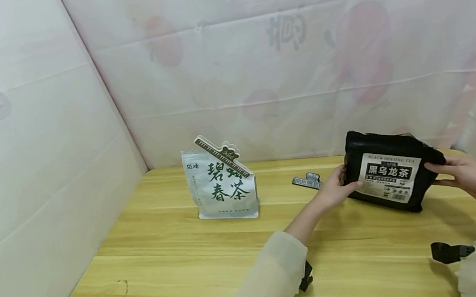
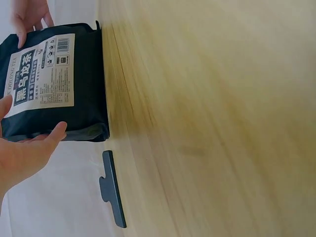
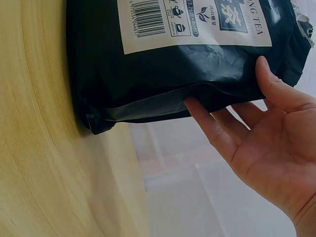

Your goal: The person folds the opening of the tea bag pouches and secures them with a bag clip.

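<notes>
A black bag of oolong tea (image 1: 388,172) with a white label stands at the back right, its torn top edge uppermost and its front toward me. My left hand (image 1: 335,189) holds its left side, the thumb lying over the front by the label. On the opposite side my right hand (image 1: 473,175) grips the bag's edge between the thumb and the fingers, as the right wrist view shows closely. The bottom of the bag is right at the tabletop. Just left of the left hand lies a dark metal clip (image 1: 307,180), which the left wrist view shows beside the bag.
A pale silver tea bag (image 1: 226,199) stands upright left of centre, with a wide metal clip (image 1: 222,156) slanted across its top. Printed cloth (image 1: 227,78) walls the back and sides of the wooden table (image 1: 169,277). Black straps (image 1: 452,251) show at both wrists.
</notes>
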The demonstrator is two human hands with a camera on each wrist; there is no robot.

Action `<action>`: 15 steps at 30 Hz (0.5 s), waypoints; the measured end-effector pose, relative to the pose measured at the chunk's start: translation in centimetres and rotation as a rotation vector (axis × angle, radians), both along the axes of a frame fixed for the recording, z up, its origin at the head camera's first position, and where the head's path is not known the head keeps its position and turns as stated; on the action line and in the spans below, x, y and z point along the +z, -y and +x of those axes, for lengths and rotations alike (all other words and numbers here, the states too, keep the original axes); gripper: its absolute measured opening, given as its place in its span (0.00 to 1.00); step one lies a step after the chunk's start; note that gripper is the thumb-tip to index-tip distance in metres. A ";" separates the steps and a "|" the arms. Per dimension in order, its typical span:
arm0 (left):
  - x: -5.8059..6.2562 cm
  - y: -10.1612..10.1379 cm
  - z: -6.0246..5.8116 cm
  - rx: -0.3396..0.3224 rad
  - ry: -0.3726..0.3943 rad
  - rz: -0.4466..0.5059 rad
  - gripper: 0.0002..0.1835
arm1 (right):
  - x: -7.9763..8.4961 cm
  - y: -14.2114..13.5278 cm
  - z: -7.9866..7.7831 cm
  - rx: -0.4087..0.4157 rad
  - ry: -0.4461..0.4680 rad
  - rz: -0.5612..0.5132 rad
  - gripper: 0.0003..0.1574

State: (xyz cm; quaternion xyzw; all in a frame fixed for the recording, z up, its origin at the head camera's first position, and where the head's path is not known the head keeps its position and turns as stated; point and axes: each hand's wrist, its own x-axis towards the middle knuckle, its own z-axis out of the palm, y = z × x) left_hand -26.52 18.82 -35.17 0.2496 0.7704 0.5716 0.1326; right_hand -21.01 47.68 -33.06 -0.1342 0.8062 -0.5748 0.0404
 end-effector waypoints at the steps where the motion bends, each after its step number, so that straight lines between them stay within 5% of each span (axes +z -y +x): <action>1: 0.0 0.0 0.0 -0.001 0.003 0.003 0.34 | 0.0 0.0 0.0 0.006 -0.002 -0.003 0.18; 10: -0.2 0.1 0.4 -0.041 -0.023 0.000 0.35 | 0.1 0.2 0.1 -0.060 0.013 0.110 0.19; 15: 0.1 -0.2 1.0 -0.036 -0.066 -0.040 0.35 | -0.7 -1.0 -0.9 -0.112 0.010 0.086 0.21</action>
